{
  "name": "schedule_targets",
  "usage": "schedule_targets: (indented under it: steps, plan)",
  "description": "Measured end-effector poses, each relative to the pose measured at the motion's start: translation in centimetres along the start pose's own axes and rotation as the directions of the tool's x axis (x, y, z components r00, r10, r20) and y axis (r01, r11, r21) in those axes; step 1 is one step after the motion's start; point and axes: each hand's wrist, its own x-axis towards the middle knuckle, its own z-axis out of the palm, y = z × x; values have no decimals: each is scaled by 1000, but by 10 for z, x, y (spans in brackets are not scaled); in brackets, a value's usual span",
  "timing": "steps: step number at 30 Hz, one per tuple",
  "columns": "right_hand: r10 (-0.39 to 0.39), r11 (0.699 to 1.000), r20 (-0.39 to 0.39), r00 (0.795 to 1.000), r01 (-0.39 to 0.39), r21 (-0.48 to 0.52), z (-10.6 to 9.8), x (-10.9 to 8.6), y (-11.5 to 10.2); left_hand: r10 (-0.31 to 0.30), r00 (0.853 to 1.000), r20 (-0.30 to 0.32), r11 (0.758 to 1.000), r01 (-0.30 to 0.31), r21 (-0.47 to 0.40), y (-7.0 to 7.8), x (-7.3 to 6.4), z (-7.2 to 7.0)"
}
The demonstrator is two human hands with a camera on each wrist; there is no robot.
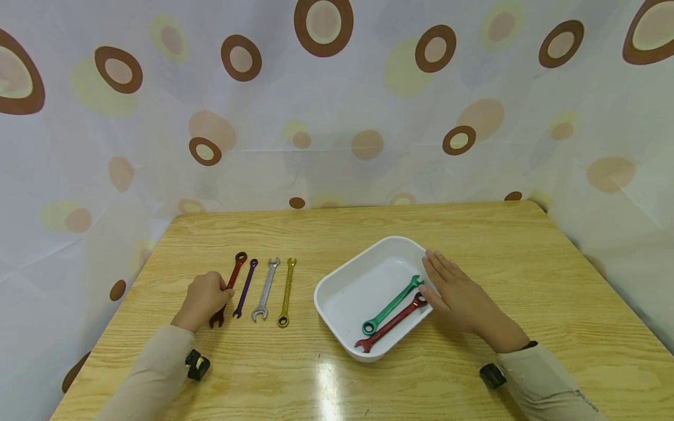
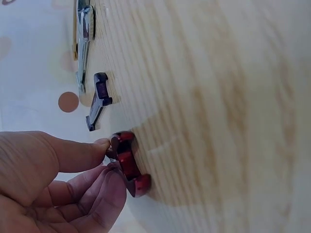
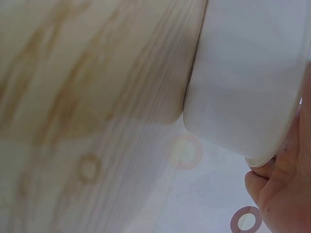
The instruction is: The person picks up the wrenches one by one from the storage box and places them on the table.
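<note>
My left hand [image 1: 206, 297] pinches a red combination wrench [image 1: 235, 275] between thumb and fingers, around the middle of its shank. In the left wrist view, the open end of this red wrench [image 2: 129, 165] faces the camera, close to the tabletop. Right beside it lies a purple wrench [image 1: 245, 289], then a silver wrench [image 1: 267, 285] and a yellow wrench [image 1: 287, 292]. My right hand [image 1: 463, 301] rests on the right rim of a white plastic basin [image 1: 344, 292], its fingers straight. Inside the basin are a green wrench [image 1: 392, 305] and another red wrench [image 1: 392, 323].
Everything stands on a wood-grain table [image 1: 326, 386]. A white curtain [image 1: 337, 99] with brown and yellow circles surrounds the back and sides. Each wrist carries a small black device, one on the left [image 1: 198, 365] and one on the right [image 1: 492, 376].
</note>
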Motion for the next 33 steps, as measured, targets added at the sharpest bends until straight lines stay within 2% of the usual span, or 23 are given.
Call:
schedule_targets:
  steps: [17, 25, 29, 33]
  plan:
    - [0, 1000, 6, 1000, 0, 6, 0, 1, 1, 7, 1000, 2, 1000, -7, -5, -1, 0, 0]
    - [12, 1000, 24, 1000, -12, 8, 1, 0, 1, 12, 999, 47, 1000, -12, 2, 1, 2, -5]
    - [3, 1000, 16, 1000, -3, -7, 0, 1, 0, 15, 998, 60, 999, -18, 44, 8, 4, -11]
    - [8, 1000, 21, 1000, -8, -5, -2, 0, -1, 34, 998, 55, 997, -38, 63, 25, 8, -16]
